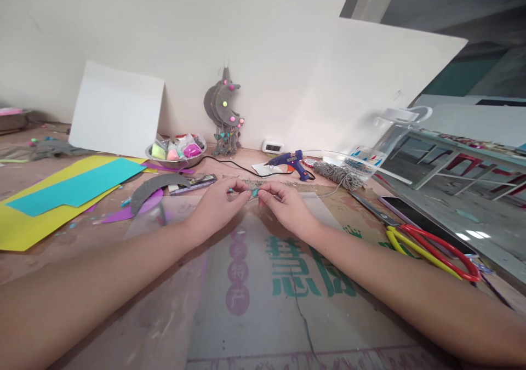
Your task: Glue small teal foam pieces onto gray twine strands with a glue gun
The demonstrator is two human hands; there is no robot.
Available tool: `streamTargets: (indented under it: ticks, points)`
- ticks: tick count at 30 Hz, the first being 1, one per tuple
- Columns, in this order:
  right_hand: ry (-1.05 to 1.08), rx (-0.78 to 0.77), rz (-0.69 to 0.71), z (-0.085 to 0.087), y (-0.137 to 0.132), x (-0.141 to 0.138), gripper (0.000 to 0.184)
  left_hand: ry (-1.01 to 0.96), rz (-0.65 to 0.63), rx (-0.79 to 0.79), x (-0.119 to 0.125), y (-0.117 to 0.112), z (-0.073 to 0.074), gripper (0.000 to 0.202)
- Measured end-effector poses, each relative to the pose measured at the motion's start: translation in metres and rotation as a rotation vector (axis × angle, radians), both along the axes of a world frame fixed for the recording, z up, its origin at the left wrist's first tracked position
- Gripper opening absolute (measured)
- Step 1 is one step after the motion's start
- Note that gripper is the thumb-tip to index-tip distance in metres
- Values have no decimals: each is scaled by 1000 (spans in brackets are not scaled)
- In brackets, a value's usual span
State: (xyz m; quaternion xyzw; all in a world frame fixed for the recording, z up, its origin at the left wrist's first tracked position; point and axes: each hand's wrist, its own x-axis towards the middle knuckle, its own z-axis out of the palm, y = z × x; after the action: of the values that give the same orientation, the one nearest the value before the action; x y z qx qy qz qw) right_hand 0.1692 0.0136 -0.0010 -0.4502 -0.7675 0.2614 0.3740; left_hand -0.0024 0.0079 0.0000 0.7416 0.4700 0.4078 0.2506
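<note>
My left hand (222, 204) and my right hand (286, 205) meet over the far part of the printed board, thumbs and forefingers pinched close together. Between the fingertips shows a small teal piece (255, 192), too small to tell its kind. A thin grey cord (329, 193) trails off to the right of my right hand toward a bundle of grey cord (337, 175). Just beyond my right hand lies a blue glue gun (290, 163). A grey felt crescent (154, 190) rests left of my left hand.
Red-and-yellow-handled scissors (427, 249) and a phone (427, 225) lie at right. A metal bowl (176, 163) of bagged colored clay, teal paper (82, 186) and yellow paper (28, 225) are at left. A decorated moon hanging (222, 104) is against the wall, beside a small clock (273, 146).
</note>
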Motion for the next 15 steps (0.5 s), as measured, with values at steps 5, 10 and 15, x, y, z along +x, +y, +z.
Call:
streamTargets:
  ticks: [5, 10, 15]
  points:
    - [-2, 21, 7, -2, 1, 0, 23, -6, -12, -16, 0, -1, 2, 13]
    - [21, 40, 13, -3, -1, 0, 22, -11, -20, 2, -1, 0, 2, 13]
    - [40, 14, 15, -3, 0, 0, 21, -37, -76, 27, -1, 3, -4, 16]
